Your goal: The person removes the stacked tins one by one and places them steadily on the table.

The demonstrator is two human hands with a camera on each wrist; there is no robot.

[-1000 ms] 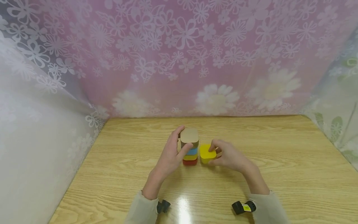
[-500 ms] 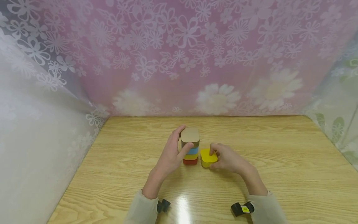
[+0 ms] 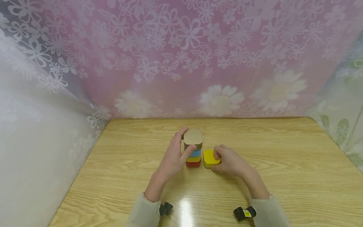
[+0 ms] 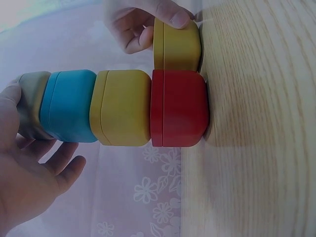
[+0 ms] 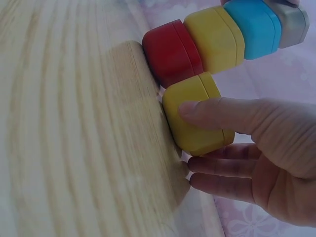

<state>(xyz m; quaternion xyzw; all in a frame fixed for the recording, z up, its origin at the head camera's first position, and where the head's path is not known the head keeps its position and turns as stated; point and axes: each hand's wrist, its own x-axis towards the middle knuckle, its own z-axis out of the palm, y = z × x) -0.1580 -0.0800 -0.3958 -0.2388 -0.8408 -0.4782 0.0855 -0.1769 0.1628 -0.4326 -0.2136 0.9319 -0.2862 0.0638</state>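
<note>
A stack of small rounded-square lidded tins stands upright on the table: red at the bottom, then yellow, blue and gold on top. My left hand holds the gold tin at the top, with its thumb on the near side and fingers round the far left. Just right of the stack, a second yellow tin sits on the table close beside the red one. My right hand grips this tin from its right side, thumb on the near face; some fingertips are hidden behind it.
The wooden table spreads out around the tins. A pink flowered curtain hangs along the back edge, and pale cloth hangs at the left. Black wrist cameras sit at both sleeves.
The right hand and its yellow tin have shifted slightly toward me, and the tin now sits level beside the stack. My left hand and the stack have barely moved.
</note>
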